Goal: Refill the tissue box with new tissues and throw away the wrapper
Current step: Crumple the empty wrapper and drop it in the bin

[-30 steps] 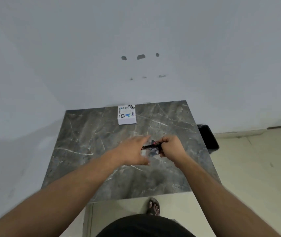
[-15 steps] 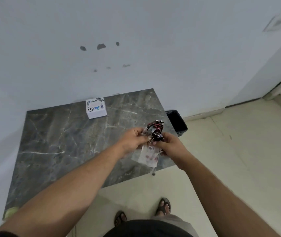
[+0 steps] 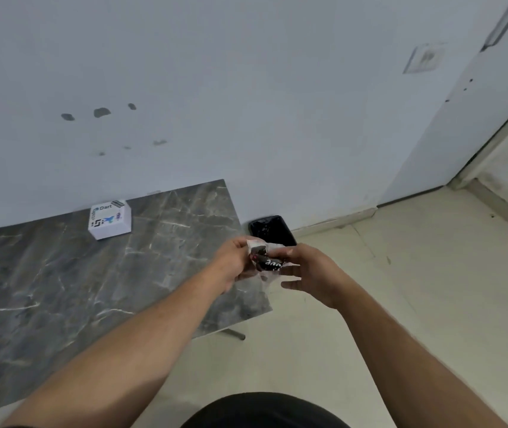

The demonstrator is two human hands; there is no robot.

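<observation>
Head: wrapper (image 3: 267, 263) now more crumpled

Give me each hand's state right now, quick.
Left hand: closed on the crumpled wrapper.
Right hand: gripping the same wrapper, lower fingers spread.

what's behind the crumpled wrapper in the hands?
Behind the wrapper, held by the left hand and right hand, the black bin stands on the floor beside the table. Its near edge is covered.
</observation>
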